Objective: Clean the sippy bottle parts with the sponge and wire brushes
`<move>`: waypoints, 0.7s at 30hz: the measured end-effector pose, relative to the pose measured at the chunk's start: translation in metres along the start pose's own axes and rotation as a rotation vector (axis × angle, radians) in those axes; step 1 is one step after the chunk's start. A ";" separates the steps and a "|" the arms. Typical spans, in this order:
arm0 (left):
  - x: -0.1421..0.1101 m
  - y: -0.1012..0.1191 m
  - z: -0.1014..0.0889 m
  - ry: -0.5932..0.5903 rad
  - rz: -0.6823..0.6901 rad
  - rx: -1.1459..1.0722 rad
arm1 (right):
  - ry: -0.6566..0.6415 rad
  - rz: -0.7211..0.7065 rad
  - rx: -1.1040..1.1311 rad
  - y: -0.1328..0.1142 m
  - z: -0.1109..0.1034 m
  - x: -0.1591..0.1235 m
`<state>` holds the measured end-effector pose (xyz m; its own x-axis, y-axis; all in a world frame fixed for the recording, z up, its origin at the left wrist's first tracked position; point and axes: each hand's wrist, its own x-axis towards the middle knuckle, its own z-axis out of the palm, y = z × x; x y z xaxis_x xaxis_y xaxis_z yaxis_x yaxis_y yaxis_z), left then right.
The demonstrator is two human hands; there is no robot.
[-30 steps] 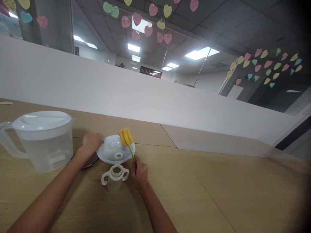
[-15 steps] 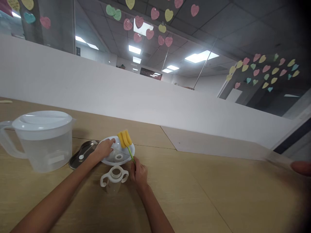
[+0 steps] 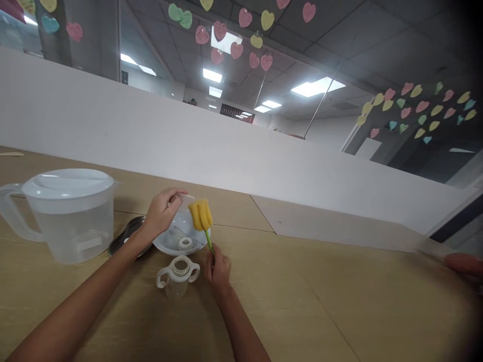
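Note:
My left hand [image 3: 163,211] is raised over the white bowl [image 3: 162,245], its fingers closed on a translucent whitish cap-like piece [image 3: 186,200], partly hidden by the fingers. My right hand [image 3: 219,270] grips the green handle of a bottle brush with a yellow sponge head [image 3: 201,215], which points up in front of the bowl's right side. Inside the bowl lies a white ring-shaped part [image 3: 185,244] with other clear pieces. A clear baby bottle with two white handles [image 3: 177,281] stands upright and uncapped on the table between my forearms.
At the left stands a large translucent lidded pitcher [image 3: 71,221]. Between it and the bowl is a dark metal tray [image 3: 130,229], partly behind my left forearm. A white wall [image 3: 211,151] borders the table's back. A blurred hand-like shape [image 3: 464,263] shows at the far right.
My left hand has lifted out of the bowl, up and slightly left, with the translucent piece in its fingers. The sponge brush has turned and shifted slightly right in my right hand.

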<state>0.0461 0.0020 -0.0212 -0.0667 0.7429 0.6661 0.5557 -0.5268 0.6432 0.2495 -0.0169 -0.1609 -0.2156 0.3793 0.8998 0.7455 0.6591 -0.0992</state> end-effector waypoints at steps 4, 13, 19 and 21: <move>0.002 -0.003 -0.003 0.064 -0.095 -0.090 | 0.023 -0.011 0.026 -0.002 -0.001 0.000; -0.006 0.009 0.003 -0.133 -0.094 -0.081 | 0.009 -0.093 0.054 -0.003 -0.002 0.000; -0.008 0.014 0.003 -0.469 0.022 0.065 | 0.003 -0.141 0.027 -0.001 -0.002 0.000; -0.004 0.012 -0.008 -0.464 0.031 0.063 | 0.000 -0.133 0.012 0.000 -0.001 0.000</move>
<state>0.0465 -0.0112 -0.0131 0.3201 0.8408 0.4365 0.6017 -0.5363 0.5919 0.2507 -0.0176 -0.1605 -0.3120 0.2883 0.9053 0.7029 0.7111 0.0158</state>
